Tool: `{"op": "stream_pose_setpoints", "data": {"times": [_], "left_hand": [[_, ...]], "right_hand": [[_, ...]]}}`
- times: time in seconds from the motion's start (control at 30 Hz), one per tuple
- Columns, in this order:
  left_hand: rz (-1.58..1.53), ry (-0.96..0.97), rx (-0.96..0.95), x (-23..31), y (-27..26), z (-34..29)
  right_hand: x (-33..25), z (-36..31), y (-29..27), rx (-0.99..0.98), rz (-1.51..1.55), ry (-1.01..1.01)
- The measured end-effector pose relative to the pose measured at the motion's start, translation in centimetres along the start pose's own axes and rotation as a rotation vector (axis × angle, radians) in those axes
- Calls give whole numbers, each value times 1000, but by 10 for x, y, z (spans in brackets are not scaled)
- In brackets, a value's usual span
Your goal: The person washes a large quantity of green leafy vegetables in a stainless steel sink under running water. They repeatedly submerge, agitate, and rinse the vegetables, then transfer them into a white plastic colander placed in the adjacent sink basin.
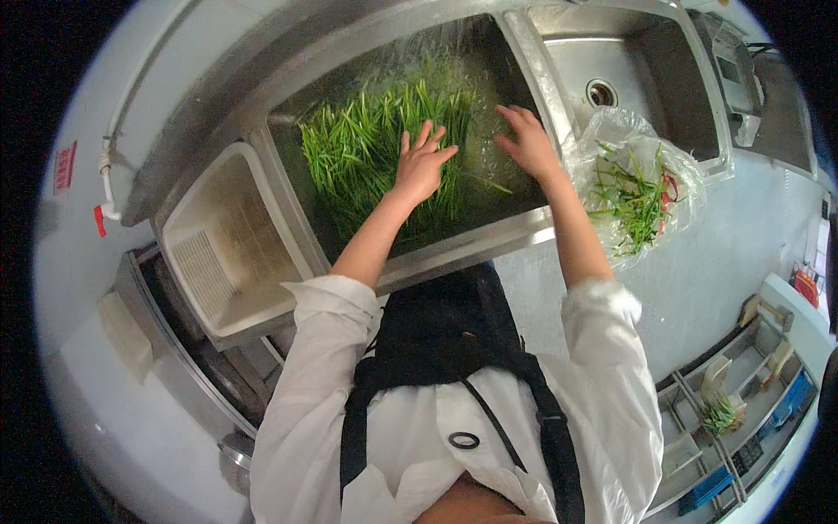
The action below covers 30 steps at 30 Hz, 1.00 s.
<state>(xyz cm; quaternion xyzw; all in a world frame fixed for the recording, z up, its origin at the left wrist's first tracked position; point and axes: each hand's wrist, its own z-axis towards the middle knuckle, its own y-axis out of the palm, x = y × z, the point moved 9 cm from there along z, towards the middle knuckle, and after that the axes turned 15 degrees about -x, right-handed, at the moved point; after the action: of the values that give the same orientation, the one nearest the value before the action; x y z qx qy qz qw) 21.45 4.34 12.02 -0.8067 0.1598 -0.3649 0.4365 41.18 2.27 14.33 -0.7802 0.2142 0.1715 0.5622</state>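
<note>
A thick mass of long green leafy stalks, like garlic chives (349,148), floats in the water of a steel sink basin (546,87). My left hand (421,166) rests on the right part of the greens, its fingers spread. To the right, my right hand (529,144) hovers over or at the water, fingers apart and holding nothing. Between the hands the water (489,153) looks rippled, with a stray leaf in it. Water splashes at the basin's far side.
Left of the basin stands a pale washboard tub (236,253). A second steel basin (646,61) with a drain lies to the right. At its near edge hangs a clear plastic bag (690,188) with green scraps (630,201). Metal shelving (724,437) stands at the lower right.
</note>
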Motion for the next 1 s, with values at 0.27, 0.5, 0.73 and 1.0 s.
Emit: {"op": "stream_pose_setpoints", "data": {"times": [0.27,0.5,0.73,1.0], "left_hand": [[193,-14,-304,22,78,27],[237,-60,-408,-28,80,5],[88,-146,-238,-87,65,-35],[55,-112,-212,-129,64,-56]], "right_hand": [[39,7,194,-949,-10,151],[42,-8,174,-885,407,261],[33,-8,108,-610,854,268],[37,-41,50,-394,935,329]]}}
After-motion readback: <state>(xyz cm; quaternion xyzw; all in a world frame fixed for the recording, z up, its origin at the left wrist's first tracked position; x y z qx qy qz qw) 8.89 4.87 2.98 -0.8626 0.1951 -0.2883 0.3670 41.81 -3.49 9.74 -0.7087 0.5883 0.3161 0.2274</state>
